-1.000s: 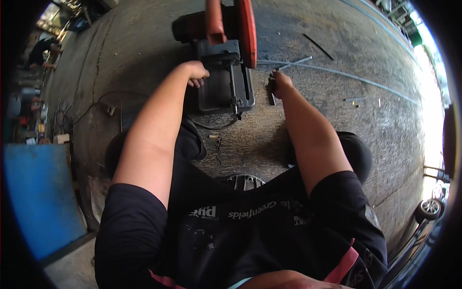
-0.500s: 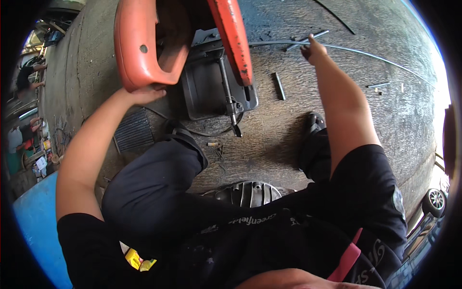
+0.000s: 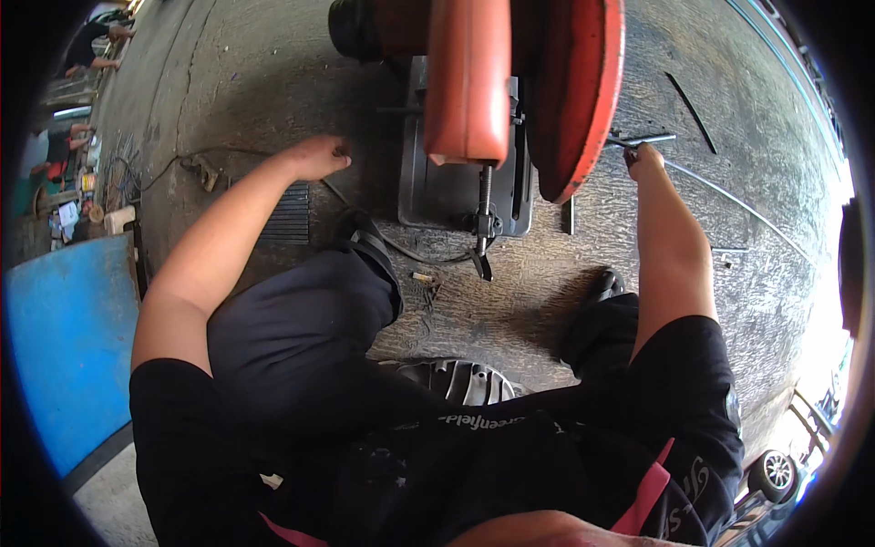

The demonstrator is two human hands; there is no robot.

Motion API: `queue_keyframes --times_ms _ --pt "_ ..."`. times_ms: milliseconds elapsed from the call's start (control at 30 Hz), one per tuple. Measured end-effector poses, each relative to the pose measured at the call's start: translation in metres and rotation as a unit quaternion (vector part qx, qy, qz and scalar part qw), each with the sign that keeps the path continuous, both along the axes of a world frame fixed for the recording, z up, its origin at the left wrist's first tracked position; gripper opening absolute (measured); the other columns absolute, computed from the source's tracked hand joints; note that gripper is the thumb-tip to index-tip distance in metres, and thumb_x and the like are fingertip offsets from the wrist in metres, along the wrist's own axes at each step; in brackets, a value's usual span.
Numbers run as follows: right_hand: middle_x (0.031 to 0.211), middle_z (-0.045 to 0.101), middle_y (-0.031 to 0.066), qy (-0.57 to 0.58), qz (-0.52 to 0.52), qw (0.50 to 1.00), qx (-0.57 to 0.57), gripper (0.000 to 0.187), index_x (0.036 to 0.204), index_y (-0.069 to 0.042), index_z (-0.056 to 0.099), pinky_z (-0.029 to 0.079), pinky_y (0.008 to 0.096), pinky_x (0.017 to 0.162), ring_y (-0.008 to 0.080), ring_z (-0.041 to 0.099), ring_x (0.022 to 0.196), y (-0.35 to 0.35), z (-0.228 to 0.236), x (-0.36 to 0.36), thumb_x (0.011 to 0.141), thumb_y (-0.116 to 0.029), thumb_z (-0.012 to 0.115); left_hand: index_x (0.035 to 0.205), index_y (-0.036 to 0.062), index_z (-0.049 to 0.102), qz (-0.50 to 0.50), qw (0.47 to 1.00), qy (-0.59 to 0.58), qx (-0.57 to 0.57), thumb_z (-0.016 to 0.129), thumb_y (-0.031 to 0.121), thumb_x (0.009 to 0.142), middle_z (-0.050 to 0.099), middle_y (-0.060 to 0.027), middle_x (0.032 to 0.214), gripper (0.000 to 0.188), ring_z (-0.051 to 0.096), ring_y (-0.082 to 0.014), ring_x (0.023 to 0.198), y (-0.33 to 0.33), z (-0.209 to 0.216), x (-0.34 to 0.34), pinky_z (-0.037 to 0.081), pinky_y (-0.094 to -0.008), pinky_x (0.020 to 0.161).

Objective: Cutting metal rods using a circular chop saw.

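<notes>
A red cut-off saw (image 3: pixel 469 91) with a round blade guard (image 3: pixel 597 100) stands in front of me on its dark metal base (image 3: pixel 424 196). A threaded vise screw (image 3: pixel 485 201) sticks out toward me from the base. My left hand (image 3: pixel 319 158) hovers left of the saw, fingers curled in, touching nothing visible. To the right of the guard, my right hand (image 3: pixel 645 159) is closed around a long thin metal rod (image 3: pixel 729 196), which runs away to the right. A short metal piece (image 3: pixel 658 139) lies against the rod just beyond that hand. The guard hides the rod's left end.
Several dark bars (image 3: pixel 284 219) lie beside my left foot, near a power cable (image 3: pixel 401 251). Short offcuts (image 3: pixel 570 217) and a dark strip (image 3: pixel 693 114) are on the floor. A ribbed metal part (image 3: pixel 456 381) sits between my legs. Blue panel (image 3: pixel 73 337) at left; other people work far left.
My left hand has come off the saw's red handle and curled in. My right hand has closed on the rod. The view has shifted, with the saw now farther right.
</notes>
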State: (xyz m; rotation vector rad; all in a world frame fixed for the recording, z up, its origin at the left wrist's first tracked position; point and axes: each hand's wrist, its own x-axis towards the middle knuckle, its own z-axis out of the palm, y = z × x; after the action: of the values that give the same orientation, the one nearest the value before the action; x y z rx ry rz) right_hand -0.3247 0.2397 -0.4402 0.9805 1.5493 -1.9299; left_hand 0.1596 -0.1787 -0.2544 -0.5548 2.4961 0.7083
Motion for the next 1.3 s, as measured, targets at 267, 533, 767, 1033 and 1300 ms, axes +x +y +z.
queue_keyframes --times_ms 267,533,767,1033,1300 --pt "0.093 0.050 0.0187 0.038 0.007 0.999 -0.016 0.014 0.098 0.002 0.045 0.056 0.0402 0.066 0.0299 0.058 0.080 -0.009 0.024 0.017 0.085 -0.002 0.050 0.107 -0.0002 0.060 0.008 0.991 -0.131 -0.027 0.056 0.032 0.085 0.062 -0.0209 0.103 0.039 0.058 -0.0347 0.100 -0.010 0.003 0.017 0.045 -0.0405 0.086" --pt "0.097 0.054 0.0184 0.039 0.059 0.991 -0.116 0.019 0.106 0.002 0.042 0.050 0.0372 0.056 0.0267 0.057 0.072 -0.005 0.019 0.007 0.090 -0.009 0.042 0.107 0.0007 0.060 -0.029 0.998 -0.063 -0.011 0.056 0.032 0.085 0.062 -0.0201 0.104 0.038 0.058 -0.0341 0.101 -0.031 -0.045 0.022 0.045 -0.0404 0.086" --pt "0.080 0.058 0.0139 0.045 0.053 0.990 -0.121 0.012 0.095 0.000 0.050 0.048 0.0351 0.055 0.0242 0.057 0.068 0.002 0.003 0.008 0.093 -0.010 0.044 0.107 0.0012 0.060 -0.022 0.998 -0.060 0.007 0.055 0.031 0.085 0.062 -0.0198 0.104 0.037 0.058 -0.0340 0.102 -0.030 -0.042 0.018 0.045 -0.0402 0.087" --pt "0.083 0.058 0.0120 0.055 0.098 0.989 -0.098 0.015 0.093 0.001 0.055 0.049 0.0324 0.061 0.0212 0.055 0.068 -0.004 0.015 0.011 0.094 -0.013 0.049 0.107 0.0017 0.061 -0.021 0.998 -0.053 0.030 0.055 0.030 0.085 0.062 -0.0195 0.105 0.036 0.057 -0.0338 0.102 -0.025 -0.042 0.004 0.045 -0.0401 0.087" --pt "0.082 0.055 0.0100 0.067 0.065 0.989 -0.119 0.019 0.093 0.001 0.052 0.050 0.0259 0.061 0.0188 0.053 0.066 -0.015 0.033 0.034 0.093 -0.018 0.053 0.107 0.0021 0.061 -0.028 0.998 -0.043 0.028 0.055 0.029 0.085 0.062 -0.0190 0.105 0.035 0.057 -0.0334 0.103 -0.030 -0.043 0.004 0.045 -0.0400 0.088"
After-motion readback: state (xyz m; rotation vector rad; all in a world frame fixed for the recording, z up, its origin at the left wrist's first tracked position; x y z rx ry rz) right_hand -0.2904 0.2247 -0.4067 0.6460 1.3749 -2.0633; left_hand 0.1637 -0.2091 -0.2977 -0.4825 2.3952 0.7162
